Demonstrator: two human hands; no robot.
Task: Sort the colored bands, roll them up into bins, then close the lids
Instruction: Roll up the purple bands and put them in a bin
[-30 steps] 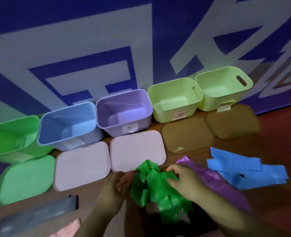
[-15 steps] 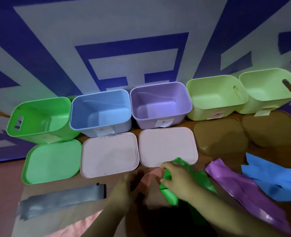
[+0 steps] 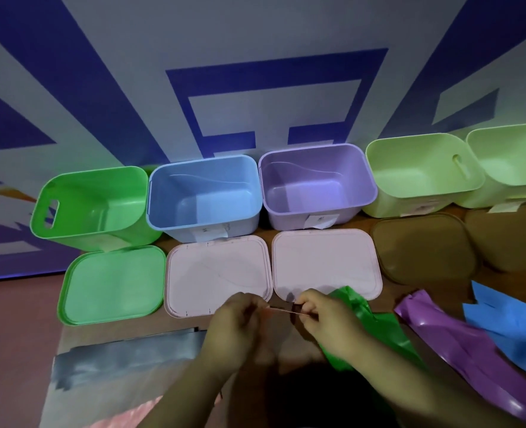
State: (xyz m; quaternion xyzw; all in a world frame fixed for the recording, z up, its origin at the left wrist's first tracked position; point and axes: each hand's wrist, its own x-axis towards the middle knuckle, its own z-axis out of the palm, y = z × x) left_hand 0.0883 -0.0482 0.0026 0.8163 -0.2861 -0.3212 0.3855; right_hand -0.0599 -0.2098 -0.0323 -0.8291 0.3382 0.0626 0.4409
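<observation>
Left hand [image 3: 233, 322] and right hand [image 3: 326, 319] pinch a seemingly pink band [image 3: 286, 311].

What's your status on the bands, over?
Left hand and right hand both pinching thin pink band, stretched between them. Bins in view empty, lids off. Green band under right wrist.

Indoor sorting station: wooden table [image 3: 132, 329] against a wall [image 3: 255, 32] of large blue-and-white graphics, plastic bins [image 3: 175, 193] along it.
</observation>
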